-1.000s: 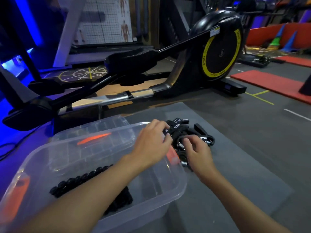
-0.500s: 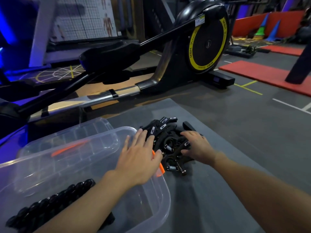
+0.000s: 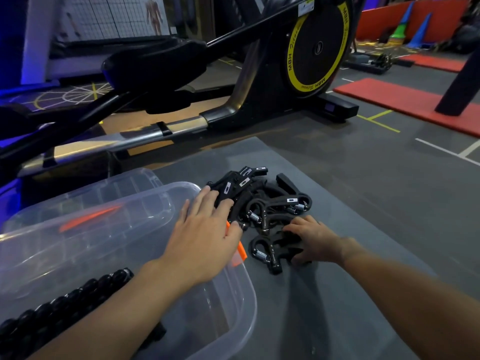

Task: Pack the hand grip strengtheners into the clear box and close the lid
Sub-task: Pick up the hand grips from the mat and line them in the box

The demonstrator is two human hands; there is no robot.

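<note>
Directly ahead, on a grey mat (image 3: 350, 216), a tangled pile of black hand grip strengtheners (image 3: 262, 203) sits just beside the right end of the clear box (image 3: 248, 302). The left hand (image 3: 205, 237) reaches across the box's corner with its fingers straight and spread. Its fingertips rest on the pile's near-left edge and grasp nothing.

The right hand (image 3: 315, 240) comes in from the other side, fingers curled over the handles of the nearest strengthener (image 3: 270, 254), which lies at the front of the pile. That piece lies crosswise: its coiled spring points toward the box and its handles point toward the right palm. The right hand therefore has the better hold on it.

The box lies to the left of the pile, so packing looks like a short carry leftward over the rim, past the orange latch (image 3: 240, 253). A dark ribbed row (image 3: 78, 300) lies inside the box — too dim to identify. The clear lid (image 3: 130, 181) lies beyond the box.
</note>
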